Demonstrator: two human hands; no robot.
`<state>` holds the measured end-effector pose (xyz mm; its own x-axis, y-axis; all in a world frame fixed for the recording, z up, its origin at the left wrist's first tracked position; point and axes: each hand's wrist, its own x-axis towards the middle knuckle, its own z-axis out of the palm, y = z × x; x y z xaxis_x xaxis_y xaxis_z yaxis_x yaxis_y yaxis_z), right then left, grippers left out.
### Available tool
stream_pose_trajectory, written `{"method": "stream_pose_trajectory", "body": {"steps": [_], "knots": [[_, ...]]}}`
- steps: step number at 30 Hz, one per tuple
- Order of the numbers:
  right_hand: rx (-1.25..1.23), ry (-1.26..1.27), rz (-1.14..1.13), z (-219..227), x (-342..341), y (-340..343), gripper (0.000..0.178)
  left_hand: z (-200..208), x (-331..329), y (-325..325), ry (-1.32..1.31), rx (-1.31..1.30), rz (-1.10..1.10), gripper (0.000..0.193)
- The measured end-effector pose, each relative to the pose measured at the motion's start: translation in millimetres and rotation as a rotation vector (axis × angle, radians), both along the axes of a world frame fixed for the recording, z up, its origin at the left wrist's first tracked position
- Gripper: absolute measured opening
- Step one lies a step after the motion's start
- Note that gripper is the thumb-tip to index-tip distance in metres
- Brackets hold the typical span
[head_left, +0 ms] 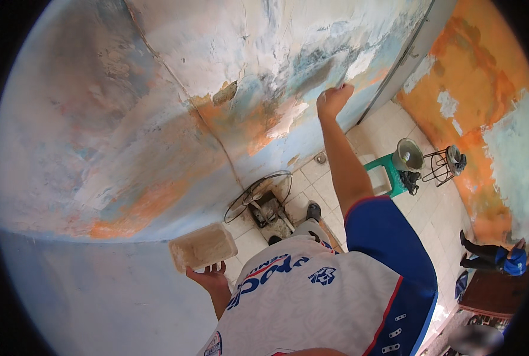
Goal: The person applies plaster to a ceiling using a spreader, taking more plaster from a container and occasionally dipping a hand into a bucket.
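My left hand is closed on the near edge of a shallow rectangular tub, cloudy beige and smeared, with its fingers under the rim. The tub is held out beside the wall at lower left. Stretched up and forward, my right hand is closed in a fist close to the wall. What it grips is hidden by the fingers. The wall is patchy, with white, blue-grey and orange areas, and a chipped hole shows left of my right hand.
A thin cable runs down the wall. On the tiled floor stand a green stool, a grey bucket, a black wire stand and a dirty box-like object near my feet. Another person is at far right.
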<state>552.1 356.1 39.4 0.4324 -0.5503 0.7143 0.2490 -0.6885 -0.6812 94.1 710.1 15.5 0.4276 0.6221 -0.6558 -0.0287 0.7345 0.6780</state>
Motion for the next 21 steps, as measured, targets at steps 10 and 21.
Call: {"method": "stream_pose_trajectory", "body": {"steps": [10,21], "knots": [[0.54,0.335,0.809,-50,-153,195,0.028,9,14,-10,-0.059,-0.064,-0.087,0.078],[-0.142,0.058,-0.061,64,99,-104,0.031,-12,14,-7,-0.068,-0.025,-0.198,0.084]]}}
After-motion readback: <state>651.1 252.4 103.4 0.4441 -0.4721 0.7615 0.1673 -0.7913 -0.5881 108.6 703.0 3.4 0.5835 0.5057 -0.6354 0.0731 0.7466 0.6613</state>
